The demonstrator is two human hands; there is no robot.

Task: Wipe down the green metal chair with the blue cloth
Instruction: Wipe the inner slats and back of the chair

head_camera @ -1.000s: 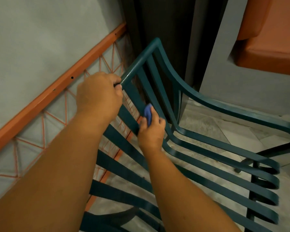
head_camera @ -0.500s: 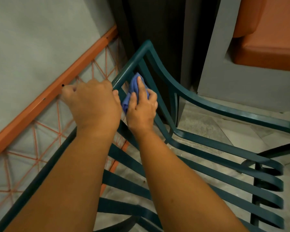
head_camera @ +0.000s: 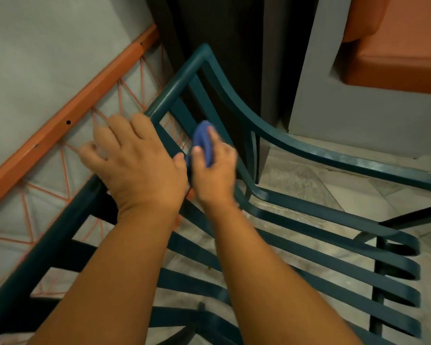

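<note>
The green metal chair (head_camera: 316, 257) fills the lower right, its slats curving from the backrest into the seat. My left hand (head_camera: 135, 165) lies over the backrest's top rail with the fingers spread, gripping it. My right hand (head_camera: 213, 168) presses the bunched blue cloth (head_camera: 204, 140) against an upper backrest slat just below the top rail, right next to my left hand. Most of the cloth is hidden under my fingers.
An orange frame with thin orange cords (head_camera: 67, 115) runs diagonally behind the chair against a grey wall. An orange cushioned seat (head_camera: 396, 46) sits at the upper right on a grey block. A dark panel (head_camera: 234, 46) stands behind the chair. Pale stone floor (head_camera: 296, 175) shows through the slats.
My right hand slid the cloth up the backrest slat towards the top rail, then slightly down again. My left hand's fingers spread along the top rail.
</note>
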